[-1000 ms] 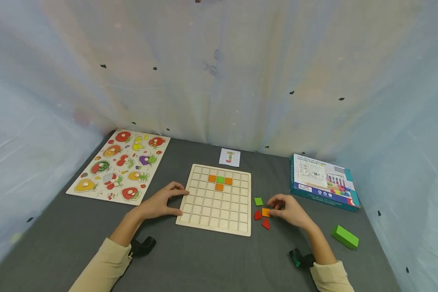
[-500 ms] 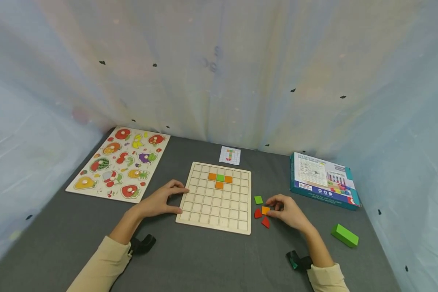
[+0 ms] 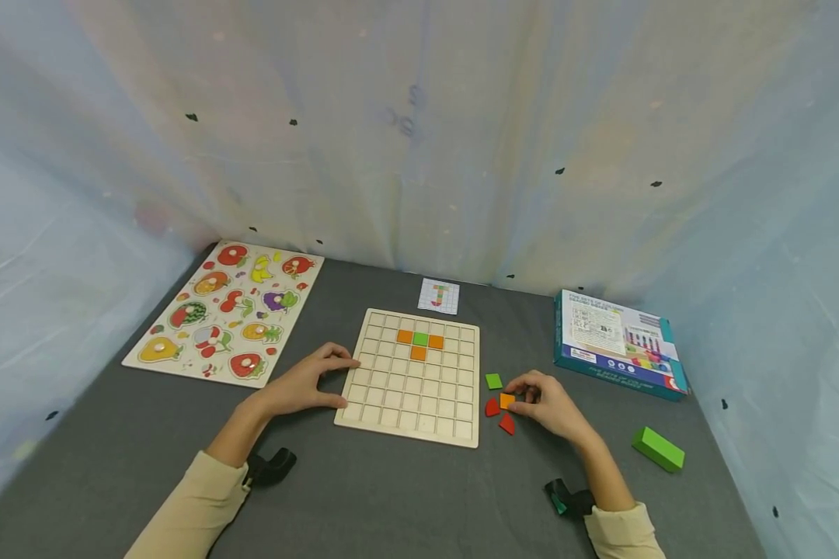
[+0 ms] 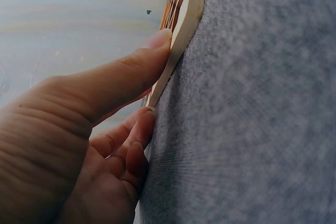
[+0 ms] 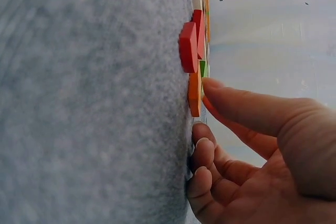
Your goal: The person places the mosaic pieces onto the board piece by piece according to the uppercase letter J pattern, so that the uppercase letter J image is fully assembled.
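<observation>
My left hand (image 3: 306, 384) rests at the left edge of a wooden grid board (image 3: 405, 423). In the left wrist view its straight thumb touches the board's rim (image 4: 185, 27), with the fingertips lower along the same edge. Orange squares and one green square (image 3: 420, 339) form a small T in the upper cells. Right of the board, my right hand (image 3: 548, 404) pinches an orange square tile (image 3: 506, 401) between thumb and forefinger; the tile lies low at the cloth. Beside it are a loose green square (image 3: 493, 381) and two red curved-edge pieces (image 3: 492, 407).
A pattern card (image 3: 438, 296) lies behind the board. To the left is a fruit puzzle board (image 3: 252, 272); to the right, a flat game box (image 3: 618, 345) and a green block (image 3: 659, 449). Pale curtains (image 3: 405, 140) stand behind the grey cloth.
The head view has shifted slightly. Both hands keep nearly the same places, and the orange tile stays beside the red pieces; the right wrist has drawn a little to the left.
</observation>
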### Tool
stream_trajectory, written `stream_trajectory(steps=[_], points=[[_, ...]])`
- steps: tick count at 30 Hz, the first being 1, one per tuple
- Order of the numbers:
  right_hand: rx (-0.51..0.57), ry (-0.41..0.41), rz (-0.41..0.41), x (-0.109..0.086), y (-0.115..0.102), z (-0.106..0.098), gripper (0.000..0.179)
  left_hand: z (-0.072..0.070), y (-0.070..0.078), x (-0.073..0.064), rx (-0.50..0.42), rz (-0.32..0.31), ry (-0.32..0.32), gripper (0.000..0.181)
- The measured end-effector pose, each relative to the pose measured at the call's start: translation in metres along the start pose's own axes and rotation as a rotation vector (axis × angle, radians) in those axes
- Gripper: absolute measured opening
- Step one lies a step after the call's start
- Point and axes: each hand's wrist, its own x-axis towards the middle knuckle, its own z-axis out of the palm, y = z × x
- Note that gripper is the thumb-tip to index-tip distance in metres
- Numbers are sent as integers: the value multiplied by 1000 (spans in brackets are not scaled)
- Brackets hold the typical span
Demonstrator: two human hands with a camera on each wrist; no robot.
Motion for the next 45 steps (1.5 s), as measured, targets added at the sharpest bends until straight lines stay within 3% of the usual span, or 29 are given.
stream_trajectory(steps=[3,13,30,35,45], points=[[4,-2,5,0,-1,0,20,0,-1,0,13,3,1,69],[3,24,11,5,39,8,20,0,-2,0,-1,6,3,68],[3,29,43,7,39,10,22,0,-1,0,-12,5,-1,68],[8,33,44,15,37,11,28,0,-2,-1,-6,4,2,67],[-7,34,-14,34,31,16,23,0,1,-1,-7,7,-1,67]])
